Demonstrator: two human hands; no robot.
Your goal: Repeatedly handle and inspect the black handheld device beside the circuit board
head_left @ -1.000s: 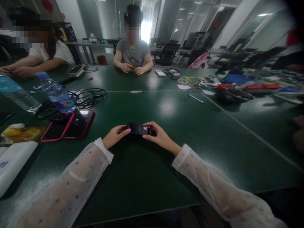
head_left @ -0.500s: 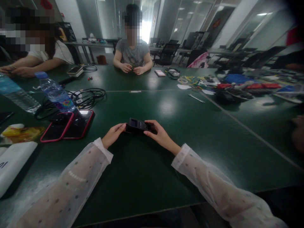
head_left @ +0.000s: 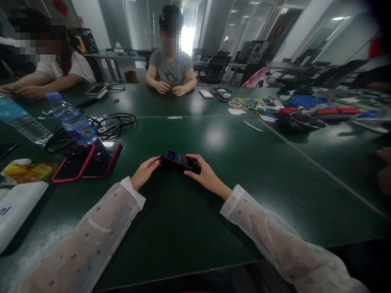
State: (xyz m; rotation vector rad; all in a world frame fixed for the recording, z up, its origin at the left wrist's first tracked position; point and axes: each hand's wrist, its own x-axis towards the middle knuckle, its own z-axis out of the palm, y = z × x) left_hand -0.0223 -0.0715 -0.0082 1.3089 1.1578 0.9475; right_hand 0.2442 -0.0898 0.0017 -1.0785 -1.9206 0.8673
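A small black box-shaped device [head_left: 178, 160] with a little screen and several small buttons is held between my hands, over the middle of the green table [head_left: 180, 228]. My left hand [head_left: 146, 171] pinches its left end with thumb and fingers. Around the right end curl the thumb and fingers of my right hand [head_left: 204, 173]. The screen side faces up and toward me. My fingertips hide both ends of the device, and its underside is out of sight.
To my left lie two red-edged phones [head_left: 102, 160], a water bottle [head_left: 71, 118], black cables [head_left: 117, 124], a yellow packet [head_left: 29, 171] and a white box [head_left: 21, 211]. A wrench [head_left: 253, 126] lies ahead right, before a heap of clutter [head_left: 317, 110]. A person [head_left: 171, 69] sits opposite.
The black device has tilted and turned slightly, its left end rising a little. Both hands keep hold of it and have barely moved.
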